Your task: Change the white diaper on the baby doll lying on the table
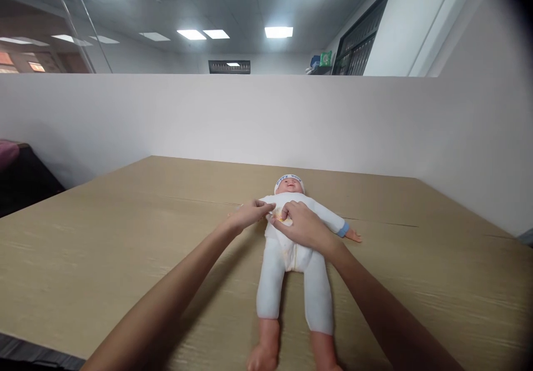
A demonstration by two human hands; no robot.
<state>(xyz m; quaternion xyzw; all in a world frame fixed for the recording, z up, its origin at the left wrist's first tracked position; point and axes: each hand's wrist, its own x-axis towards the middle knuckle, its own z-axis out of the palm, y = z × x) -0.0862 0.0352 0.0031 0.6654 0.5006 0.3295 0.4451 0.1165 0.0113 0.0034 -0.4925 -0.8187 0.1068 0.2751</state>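
Note:
A baby doll point(290, 185) lies on its back, feet toward me, in a white long-sleeved outfit, a white headband with dark lettering and a diaper point(295, 258) with a thin yellow line. At its waist, my left hand point(252, 214) pinches with thumb and fingers together by the diaper's upper edge, beside a small orange-yellow print. My right hand point(303, 225) rests over the belly, fingers curled and thumb reaching toward the left hand, gripping the diaper's front. The exact bit between the fingertips is largely hidden. One doll arm stretches to the right, with a blue cuff.
The broad tan table point(125, 237) has seams across its surface. A low white partition point(250, 118) stands behind it, and a white wall rises on the right. At the far left is a dark object point(29, 176) with pink cloth point(7, 153) on it.

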